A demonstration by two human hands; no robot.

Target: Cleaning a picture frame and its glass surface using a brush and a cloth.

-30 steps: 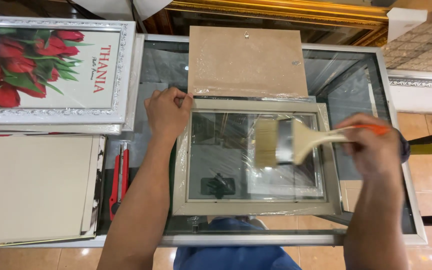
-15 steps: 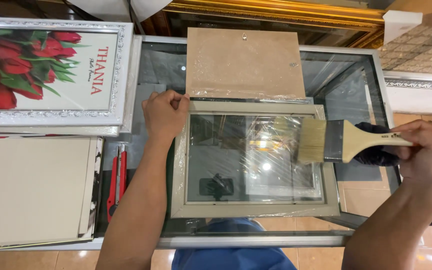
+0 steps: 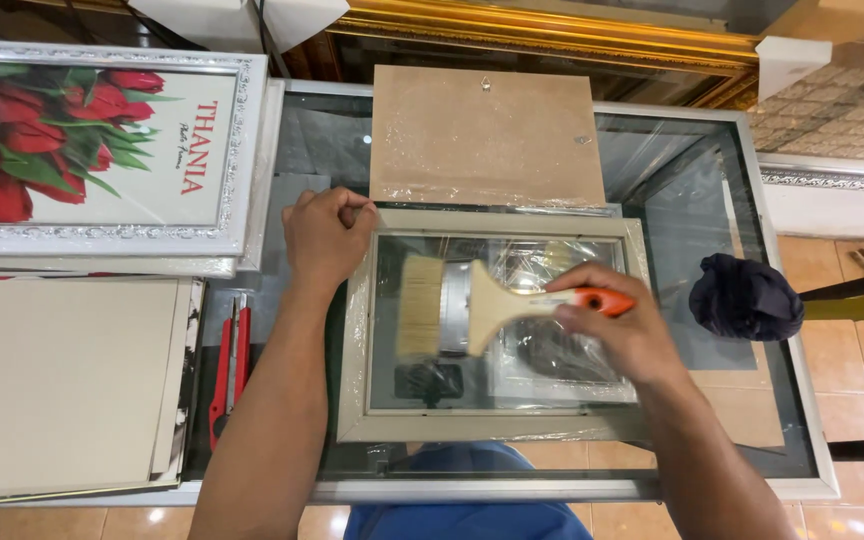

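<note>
A pale picture frame (image 3: 356, 340) with a glass pane lies flat on a glass-topped table (image 3: 752, 190). My left hand (image 3: 324, 236) is closed on the frame's top left corner, pressing it down. My right hand (image 3: 620, 322) grips the orange handle of a wide flat paintbrush (image 3: 462, 306). The brush's light bristles rest on the left part of the pane, pointing left. Clear plastic wrap clings around the frame's edges.
A brown backing board (image 3: 482, 135) lies just beyond the frame. A framed tulip picture (image 3: 92, 150) sits at the far left on a stack, beige boards (image 3: 52, 385) below it. Red-handled cutters (image 3: 229, 370) lie left of my forearm. A dark cloth (image 3: 745, 297) sits at the right.
My right hand has swept the brush leftwards across the glass, from the pane's right edge to its left side. The left hand has stayed on the corner.
</note>
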